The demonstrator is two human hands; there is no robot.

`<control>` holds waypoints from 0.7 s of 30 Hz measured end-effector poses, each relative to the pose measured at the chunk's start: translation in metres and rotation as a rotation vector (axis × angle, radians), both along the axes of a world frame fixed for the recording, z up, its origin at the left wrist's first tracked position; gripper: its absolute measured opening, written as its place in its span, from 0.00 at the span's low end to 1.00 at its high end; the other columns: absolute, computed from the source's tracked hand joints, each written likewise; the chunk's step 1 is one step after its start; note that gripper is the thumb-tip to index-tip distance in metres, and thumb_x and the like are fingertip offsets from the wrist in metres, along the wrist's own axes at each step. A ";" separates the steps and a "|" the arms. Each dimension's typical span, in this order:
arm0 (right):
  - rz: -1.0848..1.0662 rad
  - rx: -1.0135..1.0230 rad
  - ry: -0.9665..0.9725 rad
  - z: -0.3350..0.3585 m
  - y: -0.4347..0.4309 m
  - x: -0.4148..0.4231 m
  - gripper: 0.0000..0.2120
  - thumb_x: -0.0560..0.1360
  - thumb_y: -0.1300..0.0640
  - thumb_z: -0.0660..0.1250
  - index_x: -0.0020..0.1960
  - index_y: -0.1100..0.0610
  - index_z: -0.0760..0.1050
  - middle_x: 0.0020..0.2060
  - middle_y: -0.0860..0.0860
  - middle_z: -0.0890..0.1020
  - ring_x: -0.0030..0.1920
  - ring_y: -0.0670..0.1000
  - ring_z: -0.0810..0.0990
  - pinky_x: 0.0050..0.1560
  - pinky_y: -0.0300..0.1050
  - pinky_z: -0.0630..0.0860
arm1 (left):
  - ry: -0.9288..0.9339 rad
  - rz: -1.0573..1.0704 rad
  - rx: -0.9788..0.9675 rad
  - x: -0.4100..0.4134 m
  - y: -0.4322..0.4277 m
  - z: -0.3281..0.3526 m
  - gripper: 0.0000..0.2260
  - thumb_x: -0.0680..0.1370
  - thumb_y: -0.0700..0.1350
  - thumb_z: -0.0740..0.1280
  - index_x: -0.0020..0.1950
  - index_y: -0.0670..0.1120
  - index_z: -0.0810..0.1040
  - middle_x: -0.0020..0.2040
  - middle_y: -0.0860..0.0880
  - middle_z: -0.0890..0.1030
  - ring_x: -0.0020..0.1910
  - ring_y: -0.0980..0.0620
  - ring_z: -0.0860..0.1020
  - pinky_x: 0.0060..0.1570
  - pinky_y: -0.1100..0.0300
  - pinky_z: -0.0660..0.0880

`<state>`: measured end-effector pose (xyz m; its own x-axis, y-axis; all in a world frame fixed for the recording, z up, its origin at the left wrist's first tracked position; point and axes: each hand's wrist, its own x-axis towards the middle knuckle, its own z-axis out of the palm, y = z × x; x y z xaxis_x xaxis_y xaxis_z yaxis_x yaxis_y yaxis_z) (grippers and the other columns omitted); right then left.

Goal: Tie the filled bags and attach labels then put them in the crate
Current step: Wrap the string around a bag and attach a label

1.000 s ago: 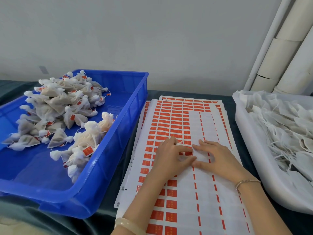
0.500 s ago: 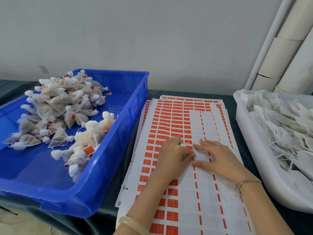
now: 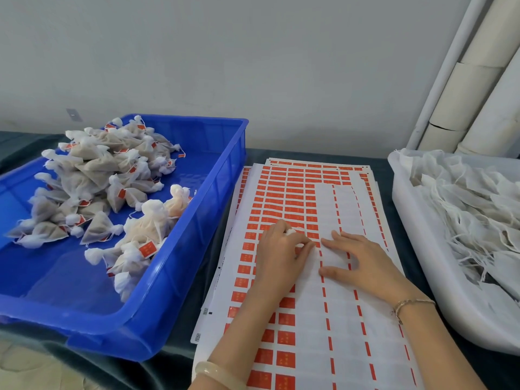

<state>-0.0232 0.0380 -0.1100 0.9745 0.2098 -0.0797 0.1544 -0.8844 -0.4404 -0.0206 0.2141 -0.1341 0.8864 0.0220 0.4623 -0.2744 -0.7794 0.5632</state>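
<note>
**Label sheets**: stack lies flat on surface, ctr of view, between blue crate (L side) and white tub (R side). Top sheet has red labels in the L cols. The R cols are mostly bare backing.

**L hand**: rests on top sheet. Fingers are curled and pinch a small white bag, mostly hidden by the hand. Fingertips sit at a red label; contact w/ it cannot be told.

**R hand**: just beside L hand. Fingers are straight and spread, pressed flat on bare backing; nothing held.

**Tied bags**: heaped in crate, red labels attached.

**Tub:** holds loose white bags w/ trailing strings.
</note>
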 end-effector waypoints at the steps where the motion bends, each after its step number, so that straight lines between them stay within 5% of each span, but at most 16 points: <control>1: 0.000 0.001 0.000 0.000 0.000 0.000 0.41 0.61 0.27 0.59 0.72 0.39 0.63 0.74 0.40 0.61 0.74 0.47 0.58 0.73 0.53 0.57 | 0.007 0.016 -0.036 0.000 0.001 0.000 0.09 0.76 0.53 0.69 0.53 0.52 0.84 0.49 0.54 0.77 0.48 0.57 0.70 0.50 0.66 0.70; 10: 0.010 0.068 0.008 -0.001 -0.004 0.000 0.41 0.61 0.27 0.60 0.72 0.39 0.63 0.74 0.39 0.61 0.74 0.47 0.58 0.73 0.53 0.56 | 0.118 0.223 -0.584 0.002 0.017 0.008 0.11 0.75 0.59 0.67 0.53 0.57 0.80 0.53 0.60 0.74 0.43 0.62 0.76 0.40 0.76 0.69; 16: -0.038 0.197 -0.053 -0.005 0.002 -0.005 0.35 0.62 0.31 0.66 0.68 0.37 0.66 0.72 0.38 0.64 0.71 0.45 0.63 0.70 0.49 0.61 | 0.145 -0.019 -0.556 -0.003 0.011 0.013 0.07 0.73 0.57 0.70 0.48 0.57 0.82 0.48 0.54 0.78 0.41 0.57 0.74 0.38 0.76 0.70; 21: -0.046 0.505 -0.191 0.002 0.021 -0.012 0.21 0.65 0.40 0.69 0.57 0.37 0.74 0.56 0.34 0.76 0.56 0.38 0.74 0.57 0.34 0.70 | 0.188 -0.220 -0.503 -0.007 0.010 0.014 0.06 0.74 0.51 0.72 0.48 0.52 0.84 0.44 0.51 0.78 0.41 0.57 0.72 0.36 0.73 0.71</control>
